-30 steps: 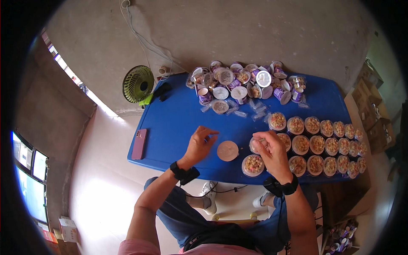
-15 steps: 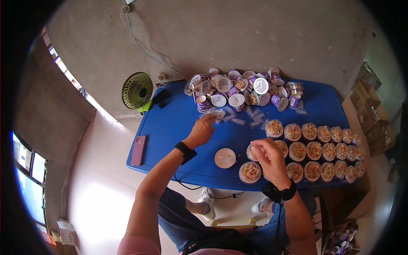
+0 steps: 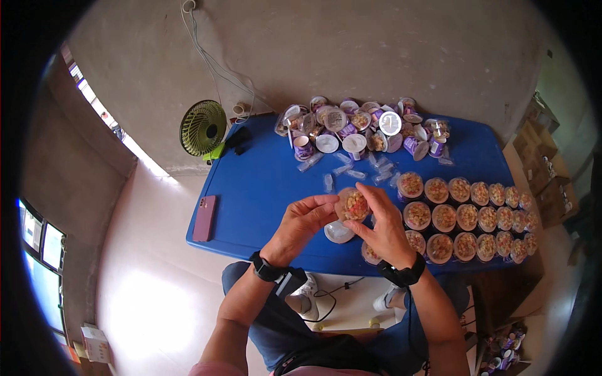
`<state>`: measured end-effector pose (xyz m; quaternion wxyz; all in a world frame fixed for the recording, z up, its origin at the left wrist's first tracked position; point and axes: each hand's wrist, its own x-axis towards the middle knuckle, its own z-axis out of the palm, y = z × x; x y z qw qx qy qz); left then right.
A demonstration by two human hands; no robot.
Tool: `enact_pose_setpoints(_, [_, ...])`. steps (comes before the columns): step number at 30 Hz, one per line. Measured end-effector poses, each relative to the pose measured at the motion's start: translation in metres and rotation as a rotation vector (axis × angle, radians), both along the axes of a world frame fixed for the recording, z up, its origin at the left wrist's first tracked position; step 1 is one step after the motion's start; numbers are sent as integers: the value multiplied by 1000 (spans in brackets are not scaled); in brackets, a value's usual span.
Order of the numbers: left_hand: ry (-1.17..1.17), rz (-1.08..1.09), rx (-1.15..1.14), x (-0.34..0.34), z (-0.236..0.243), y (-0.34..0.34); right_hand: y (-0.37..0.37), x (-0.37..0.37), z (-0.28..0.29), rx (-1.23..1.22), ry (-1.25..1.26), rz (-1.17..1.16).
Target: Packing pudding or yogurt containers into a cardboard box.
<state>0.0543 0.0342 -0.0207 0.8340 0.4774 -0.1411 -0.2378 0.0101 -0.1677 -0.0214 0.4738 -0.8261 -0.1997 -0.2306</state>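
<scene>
Between my hands, over the blue table (image 3: 263, 169), is a round clear-lidded cup (image 3: 353, 204) filled with small coloured snack pieces. My right hand (image 3: 380, 225) grips it by thumb and fingers from the right. My left hand (image 3: 301, 222) holds its left side with the fingertips. A white round lid or disc (image 3: 338, 233) lies just beneath, partly hidden. To the right stand rows of similar filled cups (image 3: 444, 219), and small clear plastic packets (image 3: 356, 174) lie scattered beyond my hands.
A heap of purple cups and lids (image 3: 364, 125) covers the table's back. A pink phone (image 3: 204, 218) lies at the left, below a green fan (image 3: 202, 128) with cables nearby. Cardboard boxes (image 3: 544, 163) are at the right, and another box of cups (image 3: 501, 351) is lower right.
My left hand reached toward the scattered packets, then came back rightward. My right hand lifted a cup from the row and moved left; both hands now meet on it.
</scene>
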Motion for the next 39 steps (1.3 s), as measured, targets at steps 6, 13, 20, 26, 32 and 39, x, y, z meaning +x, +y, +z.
enact_pose_setpoints(6, [38,235,132,12,-24,31,2,6,-2,-76,67,-57])
enact_pose_setpoints(13, [119,221,288,15,-65,44,14,10,-6,-372,78,43])
enact_pose_setpoints(20, [53,168,375,4,-74,33,21,4,-9,-444,167,118])
enact_pose_setpoints(26, [-135,114,407,-4,-76,17,24,2,-19,-442,154,72])
enact_pose_setpoints(32, [-150,130,412,-6,-77,10,17,0,-18,-406,216,89])
enact_pose_setpoints(39, [-183,128,448,-2,-81,9,14,1,-29,-415,179,78])
